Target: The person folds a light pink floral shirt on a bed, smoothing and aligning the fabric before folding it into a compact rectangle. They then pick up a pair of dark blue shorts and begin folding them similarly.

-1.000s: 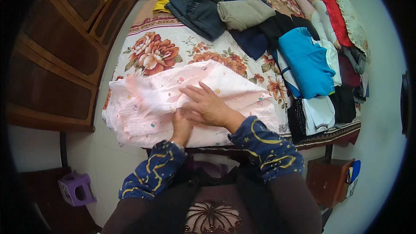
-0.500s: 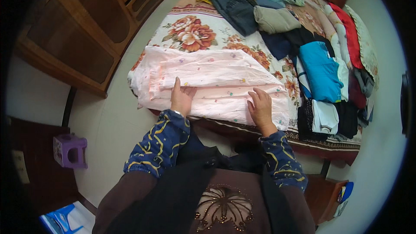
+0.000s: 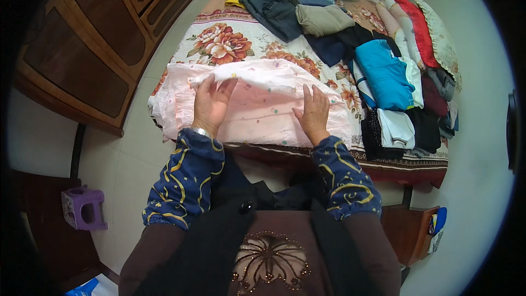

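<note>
A pale pink cloth garment (image 3: pixel 257 115) with small coloured prints lies on the near edge of the bed, partly folded lengthwise. Its ruffled, orange-stitched end is on the left. One long layer stands raised in a fold across the middle, showing its paler underside. My left hand (image 3: pixel 212 103) is at the left end of that fold, palm turned inward, fingers spread and touching the raised edge. Over the right part of the cloth is my right hand (image 3: pixel 314 112), its fingers stretched and apart. Whether its fingertips touch the fold I cannot tell.
On the bed's right side lie a folded blue garment (image 3: pixel 384 74), a white one (image 3: pixel 397 129) and dark clothes. Farther back are jeans (image 3: pixel 272 13) and beige trousers (image 3: pixel 324 20). A wooden wardrobe (image 3: pixel 82 44) stands left, with a purple stool (image 3: pixel 84 208) on the floor.
Both hands have moved away from me, and the near layer of the pink garment has lifted into a raised fold. The view has shifted slightly.
</note>
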`<state>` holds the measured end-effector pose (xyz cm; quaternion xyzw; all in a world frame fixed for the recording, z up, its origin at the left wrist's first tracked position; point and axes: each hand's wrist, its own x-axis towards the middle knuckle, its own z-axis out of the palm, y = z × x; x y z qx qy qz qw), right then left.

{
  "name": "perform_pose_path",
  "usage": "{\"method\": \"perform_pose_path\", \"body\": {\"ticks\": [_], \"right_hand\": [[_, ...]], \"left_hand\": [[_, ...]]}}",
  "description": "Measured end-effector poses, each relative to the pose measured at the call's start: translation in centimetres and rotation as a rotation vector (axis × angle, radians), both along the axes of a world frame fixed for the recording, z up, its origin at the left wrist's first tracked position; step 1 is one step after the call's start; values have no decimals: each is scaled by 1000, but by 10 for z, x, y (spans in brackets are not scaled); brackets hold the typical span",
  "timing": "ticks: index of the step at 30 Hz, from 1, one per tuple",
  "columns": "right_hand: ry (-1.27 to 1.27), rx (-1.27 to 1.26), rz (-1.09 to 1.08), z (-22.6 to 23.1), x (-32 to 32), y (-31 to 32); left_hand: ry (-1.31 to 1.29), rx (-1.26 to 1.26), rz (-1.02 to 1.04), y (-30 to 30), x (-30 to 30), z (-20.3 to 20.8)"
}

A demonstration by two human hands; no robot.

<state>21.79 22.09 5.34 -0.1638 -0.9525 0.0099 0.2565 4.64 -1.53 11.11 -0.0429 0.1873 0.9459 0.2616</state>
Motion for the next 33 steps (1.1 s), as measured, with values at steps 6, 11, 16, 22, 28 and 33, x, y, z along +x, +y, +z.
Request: {"method": "perform_pose_path", "body": {"ticks": [6, 11, 16, 22, 28, 33], "right_hand": [[5, 131, -126, 6, -43, 38], [-93, 117, -242, 8, -54, 95], [160, 171, -113, 14, -41, 118], [92, 201, 66, -6, -4, 118], [-27, 54, 252, -3, 16, 78], [-80, 57, 247, -8, 23, 73]], "left_hand": [[103, 108, -55, 39, -26, 68], [125, 60, -60, 52, -50, 84], [153, 62, -44, 53, -54, 80], [185, 25, -6, 13, -43, 37], [-111, -161, 76, -86, -15, -94], [-186, -250, 178, -100, -13, -122]]}}
